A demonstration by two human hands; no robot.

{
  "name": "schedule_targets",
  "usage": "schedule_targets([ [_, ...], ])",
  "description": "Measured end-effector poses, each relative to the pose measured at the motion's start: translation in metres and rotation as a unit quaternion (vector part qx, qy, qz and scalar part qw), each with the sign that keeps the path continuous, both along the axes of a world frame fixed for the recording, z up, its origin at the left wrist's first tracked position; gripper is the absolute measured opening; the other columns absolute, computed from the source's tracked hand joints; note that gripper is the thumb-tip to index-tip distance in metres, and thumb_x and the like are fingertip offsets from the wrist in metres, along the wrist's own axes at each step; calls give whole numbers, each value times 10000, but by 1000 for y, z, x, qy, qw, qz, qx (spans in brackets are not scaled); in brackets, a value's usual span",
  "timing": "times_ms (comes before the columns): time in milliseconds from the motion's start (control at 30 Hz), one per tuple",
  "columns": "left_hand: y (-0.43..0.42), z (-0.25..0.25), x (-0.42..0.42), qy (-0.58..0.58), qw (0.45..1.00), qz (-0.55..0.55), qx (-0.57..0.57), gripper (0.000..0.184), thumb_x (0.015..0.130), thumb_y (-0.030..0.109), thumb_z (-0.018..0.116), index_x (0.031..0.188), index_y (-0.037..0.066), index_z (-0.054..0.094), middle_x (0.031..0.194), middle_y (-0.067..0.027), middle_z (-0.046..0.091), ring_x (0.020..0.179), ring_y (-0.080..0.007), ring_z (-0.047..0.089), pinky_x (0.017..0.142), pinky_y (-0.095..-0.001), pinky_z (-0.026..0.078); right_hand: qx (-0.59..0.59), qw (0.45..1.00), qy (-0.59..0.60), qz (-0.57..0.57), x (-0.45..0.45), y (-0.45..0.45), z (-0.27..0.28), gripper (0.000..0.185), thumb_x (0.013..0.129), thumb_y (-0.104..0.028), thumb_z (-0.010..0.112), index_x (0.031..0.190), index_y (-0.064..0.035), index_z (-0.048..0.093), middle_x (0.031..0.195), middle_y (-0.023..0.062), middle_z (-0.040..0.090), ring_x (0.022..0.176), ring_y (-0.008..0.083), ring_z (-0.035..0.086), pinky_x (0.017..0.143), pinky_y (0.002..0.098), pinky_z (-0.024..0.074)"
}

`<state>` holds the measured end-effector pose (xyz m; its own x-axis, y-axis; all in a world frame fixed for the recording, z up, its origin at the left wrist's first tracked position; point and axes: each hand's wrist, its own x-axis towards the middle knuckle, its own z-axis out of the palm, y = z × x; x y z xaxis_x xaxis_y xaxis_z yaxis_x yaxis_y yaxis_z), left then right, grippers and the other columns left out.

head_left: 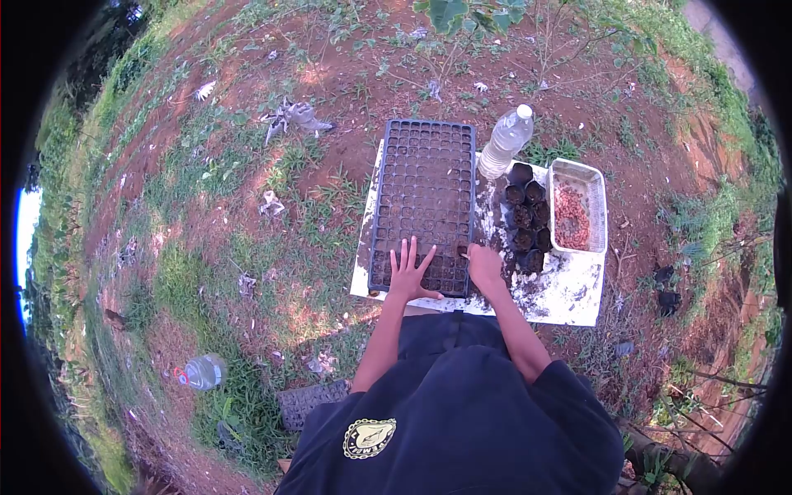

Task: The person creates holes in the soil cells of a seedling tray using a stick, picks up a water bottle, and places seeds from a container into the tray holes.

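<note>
My spread left fingers (412,256) should steady this black rectangular plastic tray (425,198); whether curled right fingers (475,252) grasp anything, I cannot tell.

The tray (473,181) is dark blue-black, a regular grid of squares filled with brown soil (425,198). White shows on the board (569,289) between blotchy dark smears. The pots (526,216) are black, the basket (601,206) white, its seeds (571,219) pinkish red. The clear bottle (505,144) wears a white cap (524,110); the navy shirt (478,412), a pale yellow round emblem (369,438).
</note>
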<state>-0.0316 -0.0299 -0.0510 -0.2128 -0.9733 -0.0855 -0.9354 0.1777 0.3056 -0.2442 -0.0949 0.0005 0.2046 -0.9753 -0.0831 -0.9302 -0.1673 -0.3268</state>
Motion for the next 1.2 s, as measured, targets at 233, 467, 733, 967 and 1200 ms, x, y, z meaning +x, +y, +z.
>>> schedule_targets([
  [233,0,0,0,-4,1000,2,11,1429,408,827,758,1589,356,107,1636,-228,-24,1509,-427,-44,1164,-654,17,17,1000,-10,-11,-2,5,21,103,875,-92,586,902,-74,683,789,218,686,787,404,689,703,516,531],
  [467,0,2,0,-7,1000,6,26,1425,409,828,756,1589,358,111,1637,-225,-24,1510,-422,-37,1165,-653,20,-11,999,-31,-28,1,4,18,100,873,-94,583,890,-79,680,789,207,691,788,399,692,702,513,532],
  [733,1,0,0,-9,1000,4,5,1423,403,827,756,1587,359,121,1638,-219,-10,1510,-423,-18,1166,-654,43,-28,1000,2,5,5,0,1,85,851,-56,564,841,-26,642,781,230,678,762,410,691,670,514,537],
  [967,1,-2,0,1,1000,5,-10,1432,389,825,761,1587,359,129,1638,-221,0,1509,-425,-7,1167,-653,40,-15,999,30,13,6,5,25,97,866,-60,569,833,-26,654,784,216,685,768,402,697,659,490,549],
  [1200,0,4,1,-8,1000,4,16,1410,416,822,755,1588,355,127,1637,-226,-9,1510,-427,-25,1166,-651,28,-25,999,41,-8,16,6,25,88,864,-71,589,845,-25,662,797,206,691,777,383,705,688,470,555],
])
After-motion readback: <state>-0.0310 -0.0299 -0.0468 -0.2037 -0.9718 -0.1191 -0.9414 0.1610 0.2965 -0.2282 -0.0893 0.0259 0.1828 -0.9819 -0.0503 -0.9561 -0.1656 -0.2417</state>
